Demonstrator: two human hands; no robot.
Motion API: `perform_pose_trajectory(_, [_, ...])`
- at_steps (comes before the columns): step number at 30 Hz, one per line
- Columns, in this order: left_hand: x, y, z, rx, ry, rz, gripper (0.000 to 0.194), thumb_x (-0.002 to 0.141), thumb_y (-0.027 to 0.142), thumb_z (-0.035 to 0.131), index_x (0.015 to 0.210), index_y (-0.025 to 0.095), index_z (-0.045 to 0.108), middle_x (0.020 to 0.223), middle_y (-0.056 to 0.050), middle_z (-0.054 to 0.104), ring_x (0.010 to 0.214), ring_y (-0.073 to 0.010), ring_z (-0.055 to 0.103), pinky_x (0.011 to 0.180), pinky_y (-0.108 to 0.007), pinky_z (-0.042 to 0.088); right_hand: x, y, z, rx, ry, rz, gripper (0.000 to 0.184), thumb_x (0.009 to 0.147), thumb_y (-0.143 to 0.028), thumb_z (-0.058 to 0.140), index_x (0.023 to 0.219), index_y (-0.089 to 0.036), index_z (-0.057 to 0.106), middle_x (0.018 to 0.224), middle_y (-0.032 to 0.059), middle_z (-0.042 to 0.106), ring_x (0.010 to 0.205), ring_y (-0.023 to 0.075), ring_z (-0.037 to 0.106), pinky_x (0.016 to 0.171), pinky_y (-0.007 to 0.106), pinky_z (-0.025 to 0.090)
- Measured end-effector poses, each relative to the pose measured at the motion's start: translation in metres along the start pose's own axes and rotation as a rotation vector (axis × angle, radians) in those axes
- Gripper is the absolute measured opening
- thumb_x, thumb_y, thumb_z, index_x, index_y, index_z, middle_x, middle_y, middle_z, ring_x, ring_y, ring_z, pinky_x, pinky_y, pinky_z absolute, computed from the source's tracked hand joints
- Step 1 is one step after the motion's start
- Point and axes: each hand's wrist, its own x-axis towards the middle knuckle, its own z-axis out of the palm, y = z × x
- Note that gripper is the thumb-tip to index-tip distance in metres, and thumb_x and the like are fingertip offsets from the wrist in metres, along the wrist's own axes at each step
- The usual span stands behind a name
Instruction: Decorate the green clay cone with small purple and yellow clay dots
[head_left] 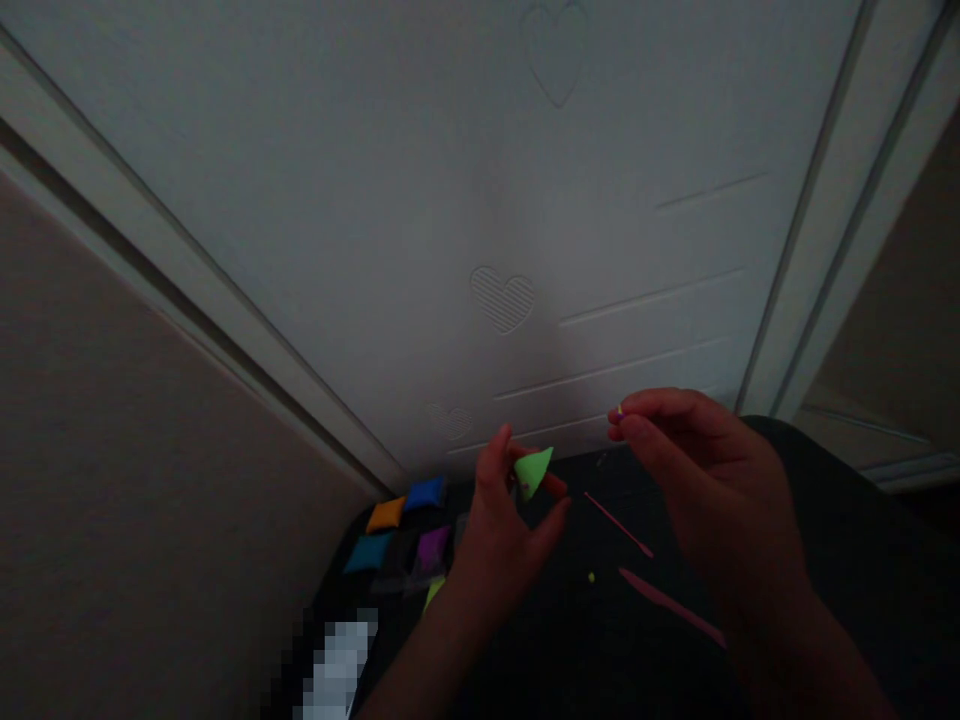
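Nearest the camera, the right hand (716, 465) pinches a tiny piece (620, 413), seemingly purple and yellow, in its fingertips; a loose pinch could drop it. Apart from it, the left hand (504, 525) grips a green cone (532, 472), which hard squeezing might dent. Below, on a dark table (555, 665), lie a yellow-green crumb (592, 577), a thin pink tool (619, 525) and a pink blade-shaped tool (671, 607). Leftward, the left arm partly hides coloured packets (386, 514). Behind rises a white panel (375, 250).
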Motion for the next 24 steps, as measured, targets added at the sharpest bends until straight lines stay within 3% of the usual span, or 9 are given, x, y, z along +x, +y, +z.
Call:
perform_pose_trajectory(6, [0.005,0.022,-0.020,-0.031,0.076,0.155,0.085,0.071,0.007,0.060,0.129,0.038,0.006,0.120,-0.006,0.039,0.087,-0.0139,0.056,0.091,-0.042,0.040,-0.004,0.001,0.003,-0.022,-0.086,0.030,0.008,0.077,-0.023,0.060,0.084,-0.024,0.061,0.080,-0.0023,0.062,0.073,0.0091,0.060,0.064,0.020,0.049])
perform_pose_trajectory(12, [0.002,0.043,-0.025,0.050,0.194,0.320,0.094,0.065,-0.001,0.063,0.129,0.046,0.012,0.123,-0.002,0.044,0.103,-0.0207,0.051,0.090,-0.042,0.040,-0.013,-0.011,-0.001,-0.133,-0.091,-0.035,0.009,0.078,-0.023,0.059,0.086,-0.028,0.060,0.083,-0.0049,0.062,0.076,0.0077,0.058,0.066,0.017,0.047])
perform_pose_trajectory(15, [-0.003,0.050,-0.029,0.080,0.174,0.417,0.094,0.064,-0.004,0.062,0.130,0.045,0.018,0.126,0.001,0.045,0.110,-0.0210,0.047,0.093,-0.039,0.038,-0.019,-0.021,-0.002,-0.230,-0.127,-0.072,0.010,0.079,-0.023,0.058,0.086,-0.030,0.059,0.081,-0.0055,0.062,0.071,0.0083,0.058,0.067,0.019,0.047])
perform_pose_trajectory(17, [-0.009,0.051,-0.030,0.017,0.133,0.334,0.082,0.066,-0.003,0.060,0.128,0.041,0.029,0.127,0.001,0.045,0.113,-0.0210,0.045,0.097,-0.038,0.035,-0.022,-0.028,-0.002,-0.277,-0.175,-0.113,0.011,0.078,-0.023,0.057,0.086,-0.030,0.059,0.082,-0.0050,0.062,0.068,0.0091,0.058,0.068,0.021,0.048])
perform_pose_trajectory(20, [-0.021,0.049,-0.025,-0.213,0.140,0.053,0.063,0.069,0.008,0.061,0.123,0.034,0.043,0.125,-0.001,0.049,0.112,-0.0227,0.047,0.095,-0.036,0.038,-0.025,-0.033,-0.002,-0.326,-0.199,-0.157,0.008,0.078,-0.026,0.057,0.084,-0.030,0.059,0.086,-0.0038,0.061,0.071,0.0109,0.059,0.071,0.023,0.048])
perform_pose_trajectory(24, [-0.032,0.048,-0.012,-0.512,0.144,-0.047,0.057,0.067,0.033,0.066,0.121,0.033,0.046,0.113,-0.004,0.058,0.101,-0.0252,0.055,0.083,-0.038,0.048,-0.027,-0.033,0.000,-0.367,-0.270,-0.202,0.009,0.077,-0.025,0.057,0.085,-0.030,0.058,0.088,-0.0037,0.060,0.072,0.0112,0.060,0.073,0.024,0.048])
